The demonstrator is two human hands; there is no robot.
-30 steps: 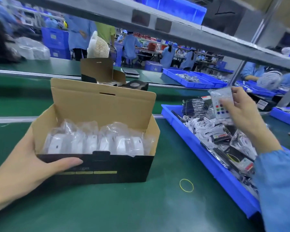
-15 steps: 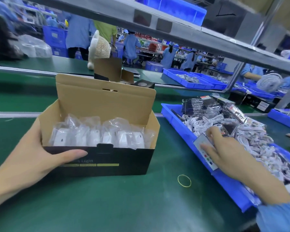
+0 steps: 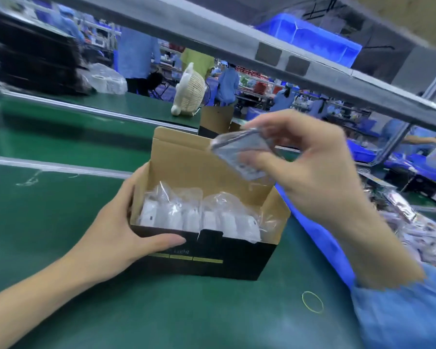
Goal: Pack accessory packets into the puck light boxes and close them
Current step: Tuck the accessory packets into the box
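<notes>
An open puck light box (image 3: 212, 255), black outside and brown inside, stands on the green belt with its lid flap up. Several white puck lights in clear bags (image 3: 199, 215) fill it. My left hand (image 3: 121, 227) grips the box's left end, thumb across the black front. My right hand (image 3: 310, 167) hovers above the box's right half, fingers pinched on a bagged remote packet (image 3: 239, 152), which is blurred and tilted over the opening.
A blue tray (image 3: 320, 238) of bagged cables and remotes lies to the right, partly behind my right arm. A yellow rubber band (image 3: 312, 301) lies on the belt. Another open box (image 3: 217, 120) and a small white fan (image 3: 189, 93) stand behind. A metal shelf crosses overhead.
My right hand rose from the blue tray and swung left with the remote packet, now over the box. The view shifted, so the box appears further right. My left hand kept its hold.
</notes>
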